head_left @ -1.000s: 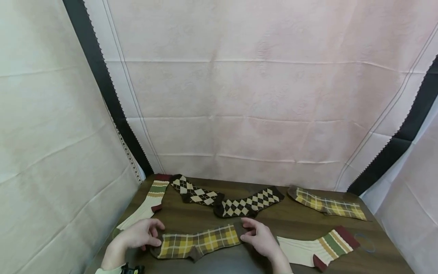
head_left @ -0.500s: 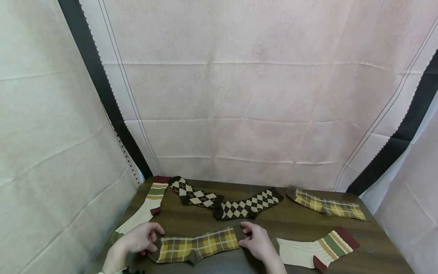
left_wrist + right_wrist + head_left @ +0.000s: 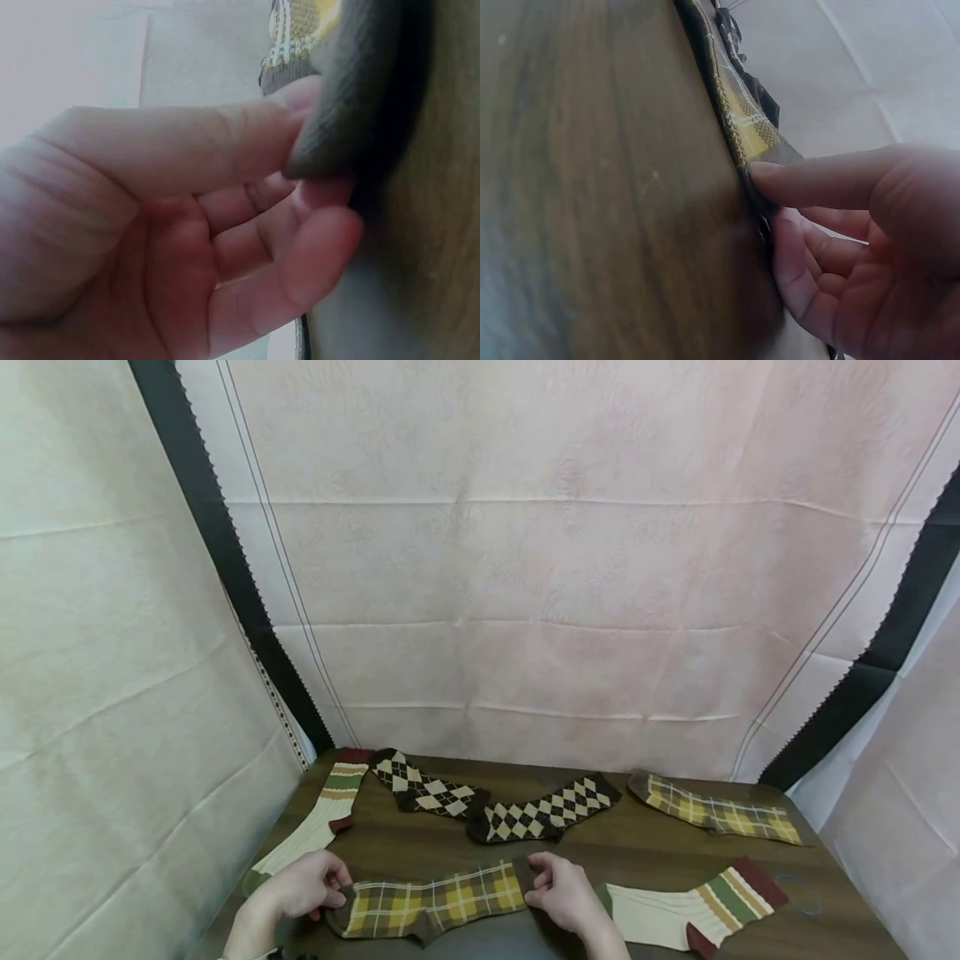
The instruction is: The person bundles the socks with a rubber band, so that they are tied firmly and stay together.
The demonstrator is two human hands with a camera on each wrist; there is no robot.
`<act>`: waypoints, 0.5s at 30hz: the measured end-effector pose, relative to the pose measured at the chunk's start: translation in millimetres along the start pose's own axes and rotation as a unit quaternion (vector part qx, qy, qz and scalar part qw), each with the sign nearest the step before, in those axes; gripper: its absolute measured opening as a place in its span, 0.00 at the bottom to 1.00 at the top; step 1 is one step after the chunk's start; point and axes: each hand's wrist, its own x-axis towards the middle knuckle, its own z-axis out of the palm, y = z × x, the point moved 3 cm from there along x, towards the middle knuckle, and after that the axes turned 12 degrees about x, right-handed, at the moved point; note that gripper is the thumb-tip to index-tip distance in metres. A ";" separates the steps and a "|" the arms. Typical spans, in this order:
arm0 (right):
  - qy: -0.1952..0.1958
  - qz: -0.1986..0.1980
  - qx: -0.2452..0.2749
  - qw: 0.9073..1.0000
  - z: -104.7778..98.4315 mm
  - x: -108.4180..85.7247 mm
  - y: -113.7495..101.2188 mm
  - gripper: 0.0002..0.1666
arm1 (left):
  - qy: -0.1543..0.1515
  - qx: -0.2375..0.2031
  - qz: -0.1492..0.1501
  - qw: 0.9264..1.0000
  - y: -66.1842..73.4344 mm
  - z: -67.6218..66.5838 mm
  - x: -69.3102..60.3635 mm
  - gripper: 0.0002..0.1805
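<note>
A yellow and brown plaid sock (image 3: 431, 902) lies stretched sideways near the front of the table, its heel toward the front edge. My left hand (image 3: 303, 887) pinches its dark toe end; the left wrist view shows the toe (image 3: 349, 90) between thumb and fingers. At the other end my right hand (image 3: 566, 893) pinches the brown cuff, and in the right wrist view the thumb lies on top of the cuff (image 3: 780, 152) with fingers beneath. The sock sits on or just above the wood; the exact gap cannot be told.
Two argyle socks, one left (image 3: 435, 793) and one right (image 3: 543, 810), lie touching at the back. A second plaid sock (image 3: 716, 810) is at back right. Cream striped socks lie at left (image 3: 322, 818) and right (image 3: 675, 910), near a clear ring (image 3: 798, 893). Fabric walls (image 3: 525, 568) surround the wooden table.
My left fingers, loosely beside the toe half a second ago, have closed on it. The right fingers have closed at the cuff. The sock has hardly moved; the head view tilted slightly.
</note>
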 end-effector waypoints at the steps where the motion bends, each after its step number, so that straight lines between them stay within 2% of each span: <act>1: -0.005 0.001 -0.001 1.000 0.0 -0.3 0.3 0.30 | -0.006 0.009 0.006 1.000 -0.5 0.1 -0.5 0.05; 4: -0.021 0.007 -0.003 1.000 -0.6 -0.4 1.7 0.28 | -0.009 0.014 0.021 1.000 -0.7 -0.2 -0.3 0.03; 7: -0.034 0.014 0.005 0.999 -3.4 -0.8 2.8 0.26 | 0.001 0.009 0.041 0.999 2.8 0.0 1.1 0.04; 15: -0.052 0.017 0.034 0.998 -12.9 -6.4 3.5 0.17 | 0.026 -0.003 0.050 0.998 7.3 7.5 10.7 0.03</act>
